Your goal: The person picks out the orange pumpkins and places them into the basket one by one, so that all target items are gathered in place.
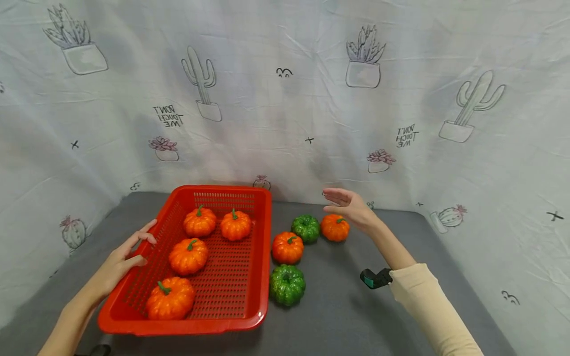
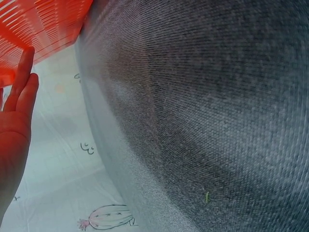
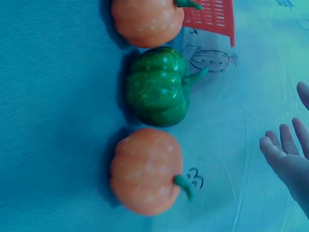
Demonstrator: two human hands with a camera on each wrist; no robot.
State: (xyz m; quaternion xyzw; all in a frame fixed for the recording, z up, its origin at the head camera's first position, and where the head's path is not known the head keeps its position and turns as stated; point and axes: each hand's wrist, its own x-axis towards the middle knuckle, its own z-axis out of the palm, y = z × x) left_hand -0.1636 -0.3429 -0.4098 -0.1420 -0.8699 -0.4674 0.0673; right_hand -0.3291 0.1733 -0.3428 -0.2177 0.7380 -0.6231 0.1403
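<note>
My left hand (image 1: 117, 264) grips the left rim of a red plastic basket (image 1: 265, 262), its thumb over the edge. In the left wrist view, straight fingers (image 2: 26, 92) lie along the basket's slotted outer wall. Several small orange pumpkins (image 1: 188, 256) with green stems sit inside, mostly toward the left. My right hand (image 1: 352, 207) is raised with nothing in it, fingers extended, above an orange pumpkin (image 1: 335, 228). Beside that one are a green pumpkin (image 1: 306, 228), another orange pumpkin (image 1: 287, 248) and a second green pumpkin (image 1: 287, 285), the latter two close along the basket's right wall.
A grey cloth (image 1: 329, 316) covers the table. Behind and on both sides hangs a white curtain (image 1: 285, 113) printed with cacti. A dark wrist device (image 1: 375, 278) is worn on the right forearm, by a cream sleeve (image 1: 432, 306).
</note>
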